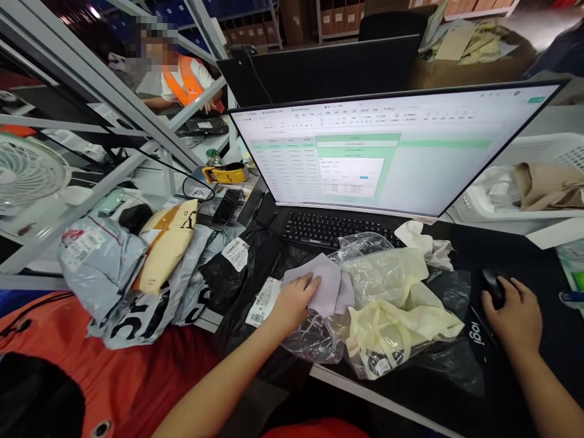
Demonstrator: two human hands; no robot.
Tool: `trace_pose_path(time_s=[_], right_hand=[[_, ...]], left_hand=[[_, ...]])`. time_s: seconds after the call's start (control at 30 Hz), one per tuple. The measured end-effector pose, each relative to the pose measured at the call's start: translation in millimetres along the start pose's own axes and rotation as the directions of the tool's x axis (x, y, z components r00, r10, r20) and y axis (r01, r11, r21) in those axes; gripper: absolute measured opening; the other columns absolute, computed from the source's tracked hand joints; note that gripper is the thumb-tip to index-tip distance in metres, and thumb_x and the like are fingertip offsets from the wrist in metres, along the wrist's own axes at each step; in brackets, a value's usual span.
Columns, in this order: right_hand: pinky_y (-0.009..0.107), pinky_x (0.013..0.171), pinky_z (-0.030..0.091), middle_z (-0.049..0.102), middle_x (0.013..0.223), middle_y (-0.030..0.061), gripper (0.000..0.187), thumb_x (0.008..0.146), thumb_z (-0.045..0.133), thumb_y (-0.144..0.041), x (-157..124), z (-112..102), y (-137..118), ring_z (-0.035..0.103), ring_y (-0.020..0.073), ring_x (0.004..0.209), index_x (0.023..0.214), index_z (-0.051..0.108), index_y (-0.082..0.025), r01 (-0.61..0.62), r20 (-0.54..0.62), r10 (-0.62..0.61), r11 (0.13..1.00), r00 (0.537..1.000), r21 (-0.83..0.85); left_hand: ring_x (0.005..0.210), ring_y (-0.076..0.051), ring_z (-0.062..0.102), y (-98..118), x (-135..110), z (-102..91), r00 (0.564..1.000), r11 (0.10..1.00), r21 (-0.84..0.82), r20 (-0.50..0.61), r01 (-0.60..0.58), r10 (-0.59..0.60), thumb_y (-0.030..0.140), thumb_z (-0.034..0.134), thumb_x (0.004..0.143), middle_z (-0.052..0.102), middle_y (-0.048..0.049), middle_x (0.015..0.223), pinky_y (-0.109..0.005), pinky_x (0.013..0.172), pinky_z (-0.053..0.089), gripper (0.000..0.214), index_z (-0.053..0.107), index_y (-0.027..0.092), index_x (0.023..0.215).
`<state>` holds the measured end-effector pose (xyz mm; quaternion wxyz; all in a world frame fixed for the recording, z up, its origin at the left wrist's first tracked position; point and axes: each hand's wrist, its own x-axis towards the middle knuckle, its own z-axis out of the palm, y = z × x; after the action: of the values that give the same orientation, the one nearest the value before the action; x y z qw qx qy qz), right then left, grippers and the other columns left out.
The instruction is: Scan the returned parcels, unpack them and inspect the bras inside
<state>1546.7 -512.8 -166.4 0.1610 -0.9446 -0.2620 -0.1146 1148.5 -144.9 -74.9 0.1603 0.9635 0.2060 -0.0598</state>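
Note:
My left hand (pixel 297 299) has its fingers curled on a flat lilac piece, paper or cloth (pixel 322 277), that lies over a clear plastic bag (pixel 314 340). My right hand (pixel 517 310) is closed over a black computer mouse (pixel 493 285), its fingers draped across it. Between the hands lie a pale yellow drawstring-like bag (pixel 383 328), clear plastic wrapping (pixel 374 271) and a crumpled white tissue (pixel 424 240). A black plastic mailer (pixel 255 258) with a white label (pixel 236 253) spreads left of my left hand.
A large monitor (pixel 433 170) stands behind a black keyboard (pixel 335 228). Grey parcels (pixel 103 243) and a beige one (pixel 168 249) are heaped at left above a red-orange sack (pixel 150 383). A white basket (pixel 483 204) stands at right. A person in an orange vest (pixel 185 79) sits beyond the frame.

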Motion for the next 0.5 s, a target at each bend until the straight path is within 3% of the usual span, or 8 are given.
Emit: trace_pose_path(time_s=[0.1,0.23,0.33,0.5], right_hand=[[0.043,0.108,0.038,0.047,0.146,0.0203,0.063,0.094,0.044,-0.053,-0.3,-0.3,0.4,0.046,0.0346,0.134,0.140,0.054,-0.010,0.005,-0.001,-0.005,1.000,1.000,-0.008],[0.046,0.107,0.040,0.048,0.145,0.0215,0.061,0.093,0.044,-0.050,0.8,0.0,0.8,0.048,0.0360,0.131,0.137,0.056,-0.010,0.001,-0.012,-0.001,1.000,1.000,-0.001],[0.048,0.107,0.041,0.048,0.145,0.0222,0.059,0.093,0.046,-0.048,2.0,1.1,2.3,0.049,0.0377,0.131,0.137,0.057,-0.010,0.012,-0.006,-0.012,1.000,1.000,-0.004],[0.050,0.108,0.042,0.044,0.150,0.0207,0.061,0.093,0.047,-0.045,2.5,3.6,5.6,0.048,0.0393,0.132,0.144,0.052,-0.012,0.017,0.001,-0.017,1.000,1.000,-0.020]], left_hand=[[0.119,-0.033,0.058,3.5,10.8,0.7,1.000,0.999,0.052,0.001,-0.012,0.012,0.000,0.053,0.073,0.060,-0.0188,0.133,-0.048,0.102,0.047,0.074,0.047,0.016,0.145],[0.105,-0.029,0.065,0.3,21.1,-6.3,0.999,0.998,0.064,0.029,0.010,-0.012,0.001,0.046,0.081,0.068,-0.0157,0.114,-0.044,0.092,0.053,0.062,0.054,0.018,0.140],[0.102,-0.026,0.068,-10.5,24.1,-17.8,0.996,0.997,0.036,0.048,0.073,-0.075,0.001,0.046,0.082,0.071,-0.0131,0.113,-0.038,0.089,0.053,0.056,0.059,0.020,0.134],[0.100,-0.023,0.069,-28.8,21.4,-42.0,0.997,0.999,-0.050,0.071,0.019,-0.016,0.004,0.052,0.079,0.073,-0.0069,0.112,-0.032,0.088,0.052,0.043,0.067,0.023,0.115]])
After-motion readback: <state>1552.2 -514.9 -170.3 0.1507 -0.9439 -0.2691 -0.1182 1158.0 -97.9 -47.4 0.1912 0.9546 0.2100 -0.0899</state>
